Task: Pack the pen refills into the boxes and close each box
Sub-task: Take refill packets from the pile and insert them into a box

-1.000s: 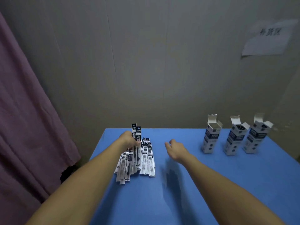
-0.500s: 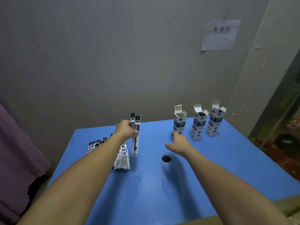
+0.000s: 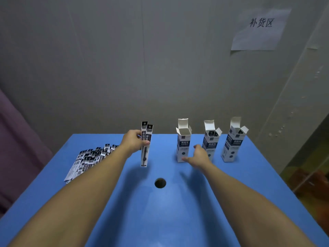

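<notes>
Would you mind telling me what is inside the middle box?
The middle box stands open, and dark refill tops show just inside its mouth. Its walls hide how many there are and everything lower.

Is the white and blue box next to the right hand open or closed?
Open. The leftmost white and blue cardboard box stands upright with its top flap raised and side flaps spread. The right hand reaches beside its base.

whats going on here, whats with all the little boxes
A person is packing pen refills into boxes at a blue table. The left hand holds two packaged refills upright above the table, while the right hand, fingers relaxed, reaches toward the base of the nearest box. Three boxes stand in a row with their top flaps open; the middle box and far right box seem to have something inside. A pile of refills lies at the left.
</notes>
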A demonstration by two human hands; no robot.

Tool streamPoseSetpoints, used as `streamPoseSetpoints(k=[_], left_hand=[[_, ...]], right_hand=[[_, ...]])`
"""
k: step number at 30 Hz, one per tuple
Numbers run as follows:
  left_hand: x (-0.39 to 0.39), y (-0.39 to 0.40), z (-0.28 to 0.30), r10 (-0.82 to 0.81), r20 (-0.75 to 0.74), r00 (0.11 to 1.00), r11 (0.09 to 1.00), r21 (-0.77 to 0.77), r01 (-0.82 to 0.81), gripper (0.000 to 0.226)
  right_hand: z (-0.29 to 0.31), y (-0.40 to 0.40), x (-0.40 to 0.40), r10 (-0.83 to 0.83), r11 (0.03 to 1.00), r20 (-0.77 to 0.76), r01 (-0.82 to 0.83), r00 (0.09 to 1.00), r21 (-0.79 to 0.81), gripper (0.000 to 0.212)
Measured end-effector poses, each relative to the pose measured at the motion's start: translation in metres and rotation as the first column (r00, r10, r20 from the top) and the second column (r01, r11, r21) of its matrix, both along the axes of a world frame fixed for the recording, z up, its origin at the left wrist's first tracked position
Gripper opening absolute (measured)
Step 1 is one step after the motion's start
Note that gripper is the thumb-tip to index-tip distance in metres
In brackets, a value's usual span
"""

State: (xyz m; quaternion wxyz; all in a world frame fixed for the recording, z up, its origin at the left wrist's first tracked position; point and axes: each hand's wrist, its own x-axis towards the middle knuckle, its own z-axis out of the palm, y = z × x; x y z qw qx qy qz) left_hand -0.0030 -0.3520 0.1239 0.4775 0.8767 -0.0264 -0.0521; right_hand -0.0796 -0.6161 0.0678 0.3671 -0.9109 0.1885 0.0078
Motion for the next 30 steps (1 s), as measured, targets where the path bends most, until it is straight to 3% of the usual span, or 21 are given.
streamPoseSetpoints(k=[6, 11, 14, 17, 22, 30], left_hand=[[0.003, -0.012, -0.012, 0.105, -0.005, 0.994, 0.994, -0.007, -0.105, 0.019], [0.000, 0.000, -0.014, 0.112, -0.013, 0.994, 0.992, -0.056, -0.112, 0.027], [-0.003, 0.006, -0.002, 0.101, 0.014, 0.995, 0.988, -0.120, -0.099, 0.027], [-0.013, 0.005, 0.022, 0.056, 0.073, 0.996, 0.973, -0.228, -0.038, 0.026], [-0.052, 0.001, 0.069, -0.049, 0.215, 0.975, 0.913, -0.387, 0.131, 0.029], [-0.128, -0.006, 0.112, -0.110, 0.381, 0.918, 0.843, -0.453, 0.289, 0.035]], right_hand=[[-0.010, -0.018, 0.039, 0.067, 0.975, 0.033, -0.073, 0.997, 0.209, 0.101], [-0.012, -0.013, 0.060, 0.047, 0.917, 0.108, -0.086, 0.993, 0.389, 0.086], [-0.008, -0.007, 0.068, 0.048, 0.927, 0.133, -0.093, 0.990, 0.362, 0.060], [-0.001, 0.002, 0.062, 0.099, 0.934, 0.214, -0.165, 0.972, 0.316, 0.047], [0.009, 0.016, 0.020, 0.155, 0.922, 0.361, -0.266, 0.919, 0.281, 0.047], [0.018, 0.009, -0.045, 0.228, 0.908, 0.487, -0.364, 0.843, 0.206, 0.045]])
